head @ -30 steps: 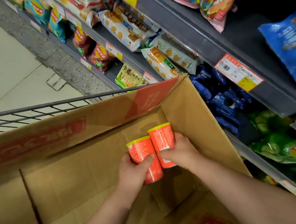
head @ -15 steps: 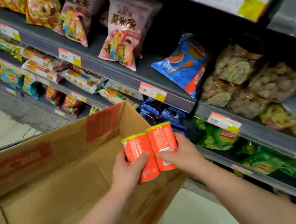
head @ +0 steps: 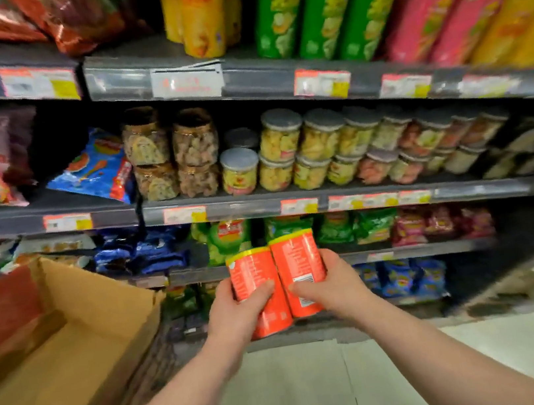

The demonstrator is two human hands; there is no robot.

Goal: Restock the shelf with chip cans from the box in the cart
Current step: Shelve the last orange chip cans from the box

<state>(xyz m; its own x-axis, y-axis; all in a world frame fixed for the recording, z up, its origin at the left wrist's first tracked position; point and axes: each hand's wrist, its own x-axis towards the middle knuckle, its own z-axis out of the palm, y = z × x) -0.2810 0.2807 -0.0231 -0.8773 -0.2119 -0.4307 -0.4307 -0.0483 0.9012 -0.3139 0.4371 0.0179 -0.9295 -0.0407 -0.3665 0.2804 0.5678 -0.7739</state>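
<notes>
My left hand [head: 239,305] grips one orange chip can [head: 259,293], thumb curled across its front, and my right hand [head: 331,284] grips a second orange can [head: 297,267] — the two cans upright and touching side by side (yellow rims up). I hold them in front of the shelf [head: 293,203], level with the green chip bags [head: 229,239]. The cardboard box [head: 73,352] sits open at my lower left, well apart from the cans.

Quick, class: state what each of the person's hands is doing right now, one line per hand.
Left hand: grips the left orange chip can.
Right hand: grips the right orange chip can.
</notes>
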